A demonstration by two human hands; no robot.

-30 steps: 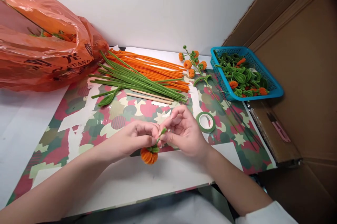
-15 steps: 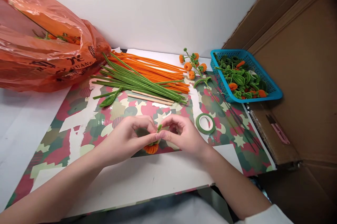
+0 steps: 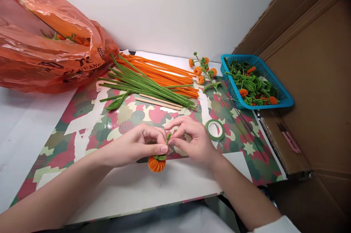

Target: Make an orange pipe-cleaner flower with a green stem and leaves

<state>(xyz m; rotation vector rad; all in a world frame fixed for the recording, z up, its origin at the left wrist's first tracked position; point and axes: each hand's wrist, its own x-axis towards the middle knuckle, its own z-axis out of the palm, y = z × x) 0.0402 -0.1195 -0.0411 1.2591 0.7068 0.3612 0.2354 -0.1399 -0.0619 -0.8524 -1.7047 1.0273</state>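
An orange pipe-cleaner flower [image 3: 157, 164] with a green top hangs head down over the near edge of the patterned sheet. My left hand [image 3: 142, 143] pinches its short green stem between thumb and fingers, the stem's tip poking up above the grip. At that stem my right hand [image 3: 193, 140] is closed in a pinch of thumb and forefinger, its other fingers lifted and loosely bent. Just right of this hand lies a roll of green tape [image 3: 215, 130].
Beyond my hands lie green pipe cleaners [image 3: 148, 83], orange pipe cleaners [image 3: 164, 70], wooden sticks [image 3: 159, 102] and a green leaf [image 3: 116, 102]. A finished flower stem [image 3: 210, 76] lies before the blue basket [image 3: 285, 96] of green pieces. An orange plastic bag [image 3: 55, 65] stands left; a pink-handled cutter [image 3: 291, 141] lies right.
The flower has come lower and more into sight beneath my left hand. My right hand's fingers have lifted and spread a little. The view has shifted slightly.
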